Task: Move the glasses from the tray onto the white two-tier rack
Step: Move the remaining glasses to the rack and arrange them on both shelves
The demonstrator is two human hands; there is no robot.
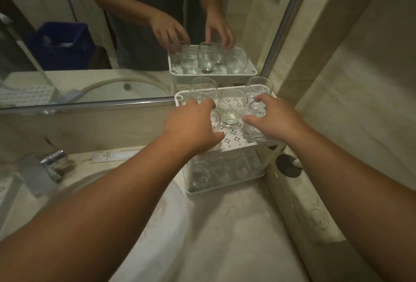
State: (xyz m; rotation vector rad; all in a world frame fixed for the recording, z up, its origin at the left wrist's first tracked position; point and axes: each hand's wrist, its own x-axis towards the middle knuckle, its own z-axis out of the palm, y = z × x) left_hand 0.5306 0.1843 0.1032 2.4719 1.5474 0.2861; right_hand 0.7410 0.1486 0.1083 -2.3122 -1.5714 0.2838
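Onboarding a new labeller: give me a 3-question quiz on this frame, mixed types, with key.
1. True or false: the lower tier of the white rack already holds glasses.
2. Multiple choice: where does the centre glass on the top tier stand? A) between the two hands B) in the sink C) on the faucet
3. Fill in: behind the rack, a ____ repeats the hands and glasses.

Key
1. True.
2. A: it stands upright between the left hand and the right hand, both at glasses on the top tier.
3. mirror.
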